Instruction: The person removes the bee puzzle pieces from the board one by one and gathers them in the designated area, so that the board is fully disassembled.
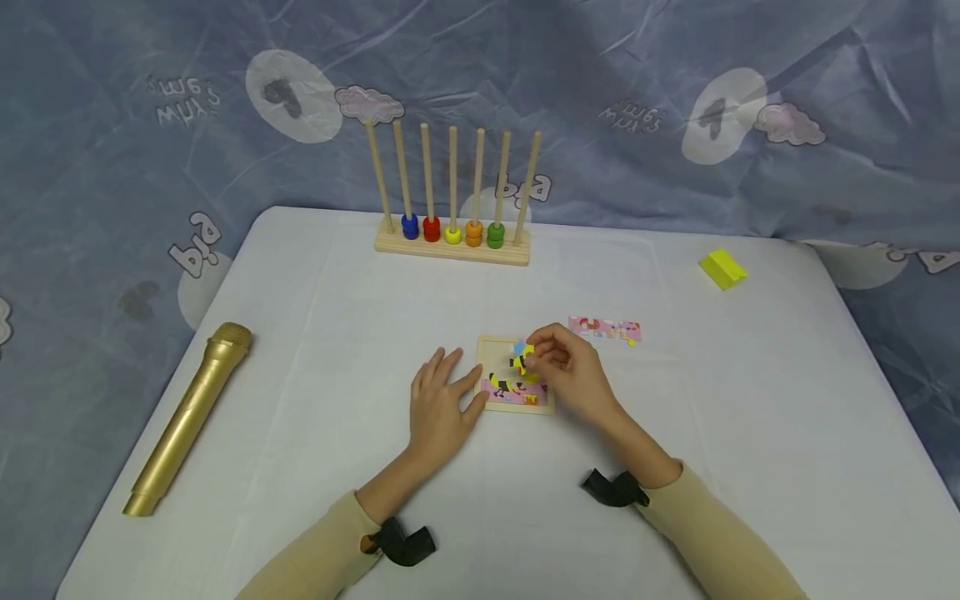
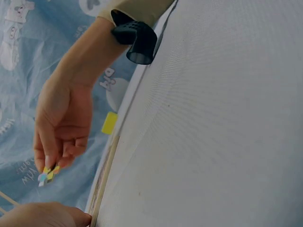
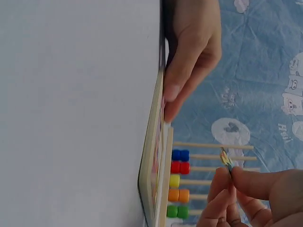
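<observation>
A small square wooden puzzle board [image 1: 495, 353] lies on the table, a pink printed piece [image 1: 498, 395] with a bee picture sitting along its near side. At the board's left edge rests my left hand [image 1: 441, 410], thumb and index fingertip touching the frame, the other fingers extended. My right hand [image 1: 579, 377] pinches a colourful puzzle piece [image 2: 49, 176] between thumb and fingertips, raised over the board. In the right wrist view this puzzle piece [image 3: 226, 160] shows nearly edge-on. Another pink puzzle piece [image 1: 604, 328] lies flat just beyond the right hand.
Toward the back of the white table [image 1: 337, 333] stands a wooden peg rack [image 1: 450, 248] with coloured beads on several rods. A gold microphone [image 1: 187, 421] lies on the left. A yellow block [image 1: 723, 269] sits at the back right. A patterned cloth [image 1: 480, 67] hangs behind.
</observation>
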Demonstrator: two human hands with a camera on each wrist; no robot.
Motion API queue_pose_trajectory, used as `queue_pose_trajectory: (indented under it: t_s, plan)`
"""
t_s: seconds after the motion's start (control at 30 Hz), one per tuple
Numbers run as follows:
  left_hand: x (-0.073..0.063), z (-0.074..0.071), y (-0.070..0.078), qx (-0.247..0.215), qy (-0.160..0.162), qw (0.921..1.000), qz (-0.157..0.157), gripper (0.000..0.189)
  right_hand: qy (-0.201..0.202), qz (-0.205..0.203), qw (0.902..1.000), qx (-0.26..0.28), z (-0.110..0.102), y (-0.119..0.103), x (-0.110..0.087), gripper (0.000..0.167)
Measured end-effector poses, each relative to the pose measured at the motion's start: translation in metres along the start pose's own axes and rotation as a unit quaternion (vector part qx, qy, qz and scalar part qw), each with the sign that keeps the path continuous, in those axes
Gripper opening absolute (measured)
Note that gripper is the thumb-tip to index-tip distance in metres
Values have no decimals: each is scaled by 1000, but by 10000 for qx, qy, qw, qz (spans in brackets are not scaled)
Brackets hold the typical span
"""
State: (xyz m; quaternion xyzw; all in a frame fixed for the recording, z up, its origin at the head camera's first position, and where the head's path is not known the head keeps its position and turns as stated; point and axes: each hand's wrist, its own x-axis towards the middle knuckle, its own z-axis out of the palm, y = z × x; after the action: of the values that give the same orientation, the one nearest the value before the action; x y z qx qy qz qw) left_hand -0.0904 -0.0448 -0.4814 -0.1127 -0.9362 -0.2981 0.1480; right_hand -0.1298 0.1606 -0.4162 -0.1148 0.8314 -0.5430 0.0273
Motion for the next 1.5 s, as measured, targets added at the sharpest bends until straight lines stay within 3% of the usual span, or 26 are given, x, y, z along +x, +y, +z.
queue_pose_trajectory:
  t_s: [0.23, 0.43, 0.57, 0.93, 1.5]
  plan:
    - [-2, -1, -2, -64, 131, 9999, -2, 36, 599, 189, 9978, -216, -35, 15, -1, 21]
    - [-3, -2, -3, -98, 156, 9998, -19, 37, 1444, 546, 9873, -385, -72, 32, -4, 25]
    - [-3, -1, -4, -97, 177, 9998, -25, 37, 1734, 732, 9813, -396, -84, 41, -6, 28]
    - [-3, -1, -1, -85, 49, 9999, -101, 37, 1713, 562, 9732, -1427, -79, 67, -8, 25]
    - [-2, 0, 1, -112, 3, 9999, -118, 37, 1866, 249, 9586, -2138, -71, 69, -12, 22]
